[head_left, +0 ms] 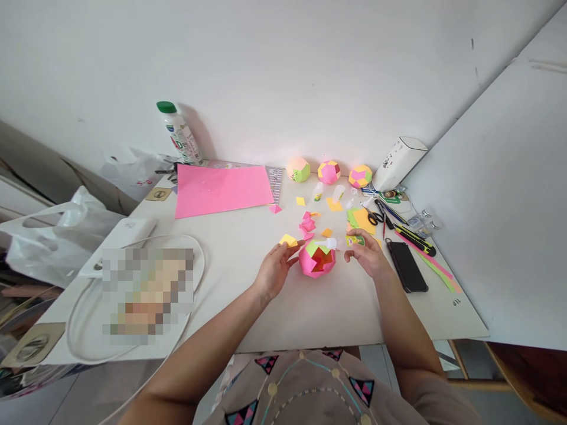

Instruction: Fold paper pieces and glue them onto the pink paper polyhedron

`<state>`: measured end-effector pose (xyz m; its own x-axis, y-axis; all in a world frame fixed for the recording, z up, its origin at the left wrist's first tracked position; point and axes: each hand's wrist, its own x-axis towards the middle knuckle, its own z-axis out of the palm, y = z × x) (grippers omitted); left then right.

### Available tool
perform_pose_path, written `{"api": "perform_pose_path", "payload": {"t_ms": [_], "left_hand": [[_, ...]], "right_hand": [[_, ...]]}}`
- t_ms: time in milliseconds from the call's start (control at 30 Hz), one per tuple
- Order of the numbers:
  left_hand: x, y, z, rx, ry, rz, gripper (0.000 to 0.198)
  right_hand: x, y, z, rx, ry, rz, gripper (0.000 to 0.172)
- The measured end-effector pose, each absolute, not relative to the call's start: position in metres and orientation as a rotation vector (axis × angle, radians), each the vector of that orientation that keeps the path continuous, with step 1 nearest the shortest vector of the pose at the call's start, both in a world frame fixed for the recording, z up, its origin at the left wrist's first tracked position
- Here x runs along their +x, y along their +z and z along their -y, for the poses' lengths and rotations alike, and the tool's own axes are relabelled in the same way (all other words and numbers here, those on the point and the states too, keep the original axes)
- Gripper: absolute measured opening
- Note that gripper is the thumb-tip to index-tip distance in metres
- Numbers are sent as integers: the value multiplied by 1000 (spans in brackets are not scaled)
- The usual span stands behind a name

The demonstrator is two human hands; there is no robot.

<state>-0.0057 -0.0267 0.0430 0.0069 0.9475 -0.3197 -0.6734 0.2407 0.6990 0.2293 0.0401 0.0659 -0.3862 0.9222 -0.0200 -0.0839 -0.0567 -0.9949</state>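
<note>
My left hand [273, 273] pinches a small yellow folded paper piece [289, 240] between thumb and fingers. My right hand [368, 254] grips a small glue bottle [355, 241] with a green and yellow label. The bottle is tipped sideways, its white nozzle end pointing left toward my left hand. Between the hands, a partly built paper ball [305, 264] in pink and lime green sits on the table, with an opening that shows an orange-red inside. Just behind the ball lie pink folded paper pieces [307, 224] and a loose orange piece [326, 232].
Three finished paper balls [329, 172] line the wall. Pink sheets [224, 189] lie at back left, near a green-capped bottle [181, 136]. Scissors [375, 218], cutters [416, 241] and a black phone [406, 265] crowd the right. A white cable [201, 260] loops at left.
</note>
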Motion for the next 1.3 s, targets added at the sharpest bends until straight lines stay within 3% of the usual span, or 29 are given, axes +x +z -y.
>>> {"api": "perform_pose_path", "payload": {"t_ms": [467, 800, 1000, 1300], "left_hand": [[-13, 43, 27, 379, 1331, -968, 22], [-11, 49, 35, 657, 1424, -985, 28], [-9, 45, 44, 1217, 1447, -1141, 18], [-9, 38, 46, 1540, 1530, -1131, 12]], "right_hand": [[258, 62, -37, -1102, 1188, 1291, 48], [271, 62, -42, -1042, 1129, 1227, 28], [264, 40, -47, -1421, 1138, 1246, 48], [260, 28, -47, -1846, 883, 1525, 51]]}}
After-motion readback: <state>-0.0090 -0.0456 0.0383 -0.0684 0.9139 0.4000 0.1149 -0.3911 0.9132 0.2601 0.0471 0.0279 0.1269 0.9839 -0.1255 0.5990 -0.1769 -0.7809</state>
